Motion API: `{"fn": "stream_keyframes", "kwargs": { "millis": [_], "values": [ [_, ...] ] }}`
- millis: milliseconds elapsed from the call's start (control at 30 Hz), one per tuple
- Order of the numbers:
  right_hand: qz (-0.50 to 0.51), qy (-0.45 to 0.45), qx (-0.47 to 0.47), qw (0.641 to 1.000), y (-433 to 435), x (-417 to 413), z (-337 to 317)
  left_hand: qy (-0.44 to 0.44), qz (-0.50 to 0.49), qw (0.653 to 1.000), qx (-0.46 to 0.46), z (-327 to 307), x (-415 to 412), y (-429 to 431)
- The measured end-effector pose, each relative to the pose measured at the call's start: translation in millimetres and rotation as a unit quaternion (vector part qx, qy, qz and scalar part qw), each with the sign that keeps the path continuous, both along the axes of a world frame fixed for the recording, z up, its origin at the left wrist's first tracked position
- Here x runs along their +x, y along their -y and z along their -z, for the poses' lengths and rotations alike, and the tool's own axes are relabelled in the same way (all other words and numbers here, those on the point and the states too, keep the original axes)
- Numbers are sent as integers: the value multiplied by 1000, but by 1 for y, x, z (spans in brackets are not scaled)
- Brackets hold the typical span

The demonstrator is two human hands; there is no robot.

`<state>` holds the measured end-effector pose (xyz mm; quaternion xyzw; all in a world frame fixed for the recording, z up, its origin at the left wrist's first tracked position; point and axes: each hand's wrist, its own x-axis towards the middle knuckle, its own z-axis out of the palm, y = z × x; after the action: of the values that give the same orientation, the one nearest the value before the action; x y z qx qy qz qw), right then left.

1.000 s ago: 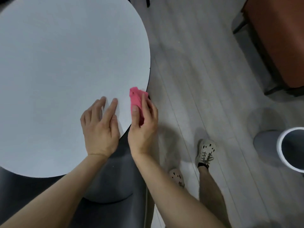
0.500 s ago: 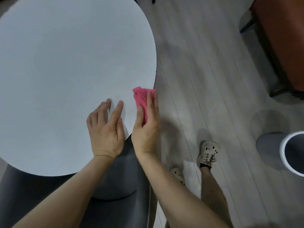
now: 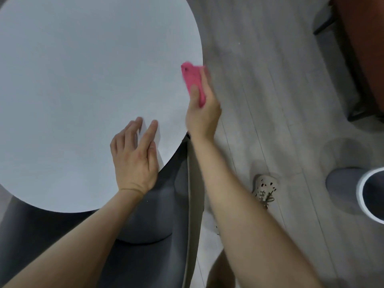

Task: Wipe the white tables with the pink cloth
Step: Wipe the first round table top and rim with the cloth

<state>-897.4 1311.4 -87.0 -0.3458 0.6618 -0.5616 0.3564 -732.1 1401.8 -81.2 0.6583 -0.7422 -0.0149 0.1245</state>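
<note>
A round white table (image 3: 83, 80) fills the left of the view. My right hand (image 3: 202, 113) grips the folded pink cloth (image 3: 193, 80) at the table's right rim, thumb on top of the cloth and fingers behind it. The cloth and hand are motion-blurred. My left hand (image 3: 135, 156) rests flat on the tabletop near its lower right edge, fingers straight and spread a little.
A dark grey seat (image 3: 158, 225) stands under the table's near edge. To the right lie grey floor planks (image 3: 270, 100), my shoe (image 3: 266, 188), a white-rimmed grey bin (image 3: 369, 194) and an orange-brown piece of furniture (image 3: 365, 48) at the top right.
My right hand has slid the pink cloth farther away along the table's right rim. My left hand has stayed flat on the tabletop.
</note>
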Motion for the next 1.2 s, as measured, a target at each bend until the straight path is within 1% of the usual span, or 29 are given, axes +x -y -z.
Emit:
{"fn": "stream_keyframes", "kwargs": {
  "millis": [67,100,167,233,300,367,467,533,567,633,700,733,800,833,900,933,1000,1067,1133,1200],
  "values": [
    [35,-11,-4,999,-56,33,1,-2,1,1000,0,0,0,0],
    [34,-7,4,999,-84,49,-2,-1,-1,1000,0,0,0,0],
    [5,14,20,1000,-126,71,-11,2,-7,1000,3,0,-1,0],
    [-23,17,14,999,-134,70,-14,3,-11,1000,3,0,-2,1],
    [-26,-9,-2,1000,-103,52,-6,5,-5,1000,2,-1,-2,2],
    [-24,-20,1,1000,-46,23,3,10,-3,1000,1,-1,-2,1],
    [-56,11,6,998,45,-21,5,17,-5,1000,2,-1,-2,1],
    [-79,23,-6,997,74,-35,6,20,0,1000,-3,-2,-2,1],
    [-77,18,-10,997,76,-36,5,21,1,1000,-3,-2,-1,1],
    [-57,-6,-8,998,54,-26,-1,23,-2,1000,1,-2,0,2],
    [-18,-42,-7,999,4,-4,-3,22,-10,1000,7,-2,-1,0],
    [-15,-44,-1,999,-28,7,-6,22,-12,1000,12,-3,0,-1],
    [-51,-32,11,998,-80,18,-15,30,-12,999,20,-7,-2,3],
    [-73,-25,8,997,-92,20,-20,34,-19,999,24,-11,-1,4],
    [-105,-15,11,994,-65,5,-14,6,-46,999,22,-19,-9,22],
    [-102,-7,12,995,-32,-4,-8,-6,-63,998,13,-23,-15,39],
    [-106,-24,17,994,55,-28,-4,-18,-90,996,8,-24,-28,81],
    [-141,-41,29,989,127,-48,-4,-31,-112,993,2,-21,-40,135],
    [-185,-50,50,980,162,-54,-1,-48,-140,989,2,-18,-49,193],
    [-208,-64,20,976,158,-53,3,-50,-157,986,12,-12,-56,243]
  ]
}}
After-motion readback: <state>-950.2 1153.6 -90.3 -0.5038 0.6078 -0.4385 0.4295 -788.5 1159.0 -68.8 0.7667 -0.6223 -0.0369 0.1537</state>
